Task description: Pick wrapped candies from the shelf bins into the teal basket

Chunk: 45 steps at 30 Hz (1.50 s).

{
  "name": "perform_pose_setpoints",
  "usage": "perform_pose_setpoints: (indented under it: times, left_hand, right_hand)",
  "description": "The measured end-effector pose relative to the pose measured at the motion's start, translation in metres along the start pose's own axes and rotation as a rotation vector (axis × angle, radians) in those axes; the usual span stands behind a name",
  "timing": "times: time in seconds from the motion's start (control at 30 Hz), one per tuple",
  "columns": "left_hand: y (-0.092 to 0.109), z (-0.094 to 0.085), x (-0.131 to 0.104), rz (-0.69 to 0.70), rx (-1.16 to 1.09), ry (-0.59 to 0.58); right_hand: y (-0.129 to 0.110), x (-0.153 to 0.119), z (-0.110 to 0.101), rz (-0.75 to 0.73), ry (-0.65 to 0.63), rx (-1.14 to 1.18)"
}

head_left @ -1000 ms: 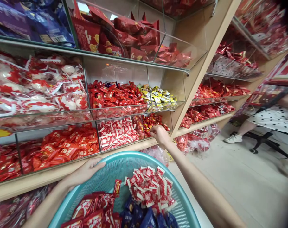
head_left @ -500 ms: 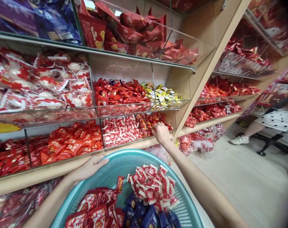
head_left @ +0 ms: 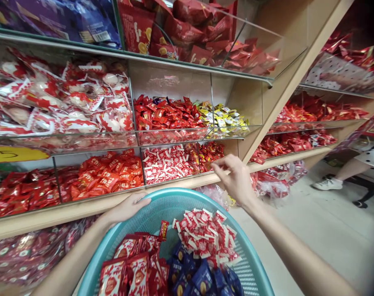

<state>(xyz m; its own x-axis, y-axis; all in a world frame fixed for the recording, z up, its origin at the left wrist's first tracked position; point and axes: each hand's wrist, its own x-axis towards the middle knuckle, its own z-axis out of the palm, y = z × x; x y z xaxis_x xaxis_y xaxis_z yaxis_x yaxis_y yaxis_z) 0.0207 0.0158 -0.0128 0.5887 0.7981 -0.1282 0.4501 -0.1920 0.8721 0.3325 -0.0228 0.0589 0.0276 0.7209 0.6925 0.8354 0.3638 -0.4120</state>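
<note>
My left hand rests on the far-left rim of a teal mesh basket, its fingers wrapped over the edge. In the basket lie red-and-white small packets, larger red packets, dark blue packets and one single red sweet. Above the basket's far-right rim hovers my right hand, thumb and fingertips drawn together, in front of the bottom shelf's small red-gold sweets. Whether something small is between those fingertips cannot be made out.
Shelves with clear dividers hold wrapped sweets across the view. A slanted wooden panel stands at the right. Bagged goods lie under the right shelf. A seated person's leg and white shoe are at far right.
My right hand has pulled back from the red-gold sweets toward me and now looks larger. The view has shifted slightly. My left hand stays on the basket rim.
</note>
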Motion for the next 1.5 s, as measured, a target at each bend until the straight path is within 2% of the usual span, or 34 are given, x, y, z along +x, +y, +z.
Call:
perform_pose_setpoints:
  times: [0.07, 0.13, 0.17, 0.23, 0.3, 0.4, 0.53, 0.7, 0.8, 0.9, 0.97, 1.07, 1.13, 1.23, 1.3, 1.5]
  left_hand:
    - [-0.002, 0.000, 0.000, -0.006, -0.002, 0.009]
    - [-0.004, 0.000, 0.001, -0.012, -0.019, 0.008]
    - [-0.005, 0.000, 0.000, -0.009, -0.024, 0.007]
    - [-0.006, 0.000, 0.000, 0.005, -0.017, 0.013]
    - [-0.007, 0.000, 0.000, 0.012, 0.002, 0.022]
    - [-0.007, 0.000, 0.000, -0.007, 0.017, 0.024]
    - [-0.007, 0.000, 0.000, -0.021, 0.007, 0.051]
    - [-0.009, 0.000, 0.001, -0.005, 0.009, 0.014]
    - [-0.010, -0.001, 0.001, -0.011, 0.005, 0.006]
    - [-0.010, -0.001, 0.001, 0.010, 0.016, 0.007]
    - [-0.010, -0.002, 0.001, 0.018, 0.005, -0.007]
    - [-0.012, -0.002, 0.002, 0.007, -0.013, -0.009]
    - [-0.012, -0.001, 0.002, -0.011, -0.010, 0.002]
    - [-0.011, 0.000, 0.002, -0.027, -0.027, -0.002]
    - [-0.010, 0.000, 0.002, -0.025, -0.057, -0.017]
    - [-0.009, -0.001, 0.002, -0.037, -0.062, -0.010]
  right_hand:
    - [-0.021, -0.018, 0.013, 0.038, -0.199, 0.200]
    - [-0.034, -0.036, 0.037, 0.109, -0.453, 0.342]
    - [-0.038, -0.045, 0.052, 0.122, -0.562, 0.377]
    - [-0.042, -0.060, 0.079, 0.075, -0.681, 0.357]
    - [-0.044, -0.071, 0.098, 0.001, -0.724, 0.251]
    - [-0.047, -0.081, 0.111, -0.151, -0.739, 0.054]
    - [-0.051, -0.097, 0.113, -0.368, -0.774, -0.148]
    - [-0.057, -0.113, 0.110, -0.495, -0.825, -0.180]
    - [-0.058, -0.096, 0.099, -0.464, -0.800, -0.125]
    - [-0.044, -0.055, 0.080, -0.358, -0.640, 0.007]
    - [-0.022, -0.023, 0.067, -0.264, -0.462, 0.079]
    - [0.028, 0.016, 0.051, -0.017, -0.176, -0.012]
    - [0.064, 0.033, 0.046, 0.176, -0.096, -0.129]
    - [0.103, 0.044, 0.047, 0.319, -0.129, -0.272]
    - [0.115, 0.045, 0.053, 0.336, -0.174, -0.337]
    - [0.105, 0.042, 0.075, 0.224, -0.255, -0.468]
